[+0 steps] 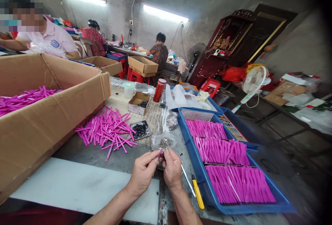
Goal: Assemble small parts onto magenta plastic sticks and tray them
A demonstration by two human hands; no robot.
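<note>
My left hand and my right hand meet at the table's front edge, fingertips pinched together on one small pink plastic piece. Just beyond them lies a clear bag of small metal parts. A loose pile of pink plastic pieces spreads to the left on the table, next to a small tray of black parts. To the right a blue tray holds three neat rows of pink pieces.
A big cardboard box with pink pieces fills the left. A yellow-handled tool and a thin white stick lie by the blue tray. A red flask, a small carton and a cup stand farther back. Other people sit at tables behind. A fan stands right.
</note>
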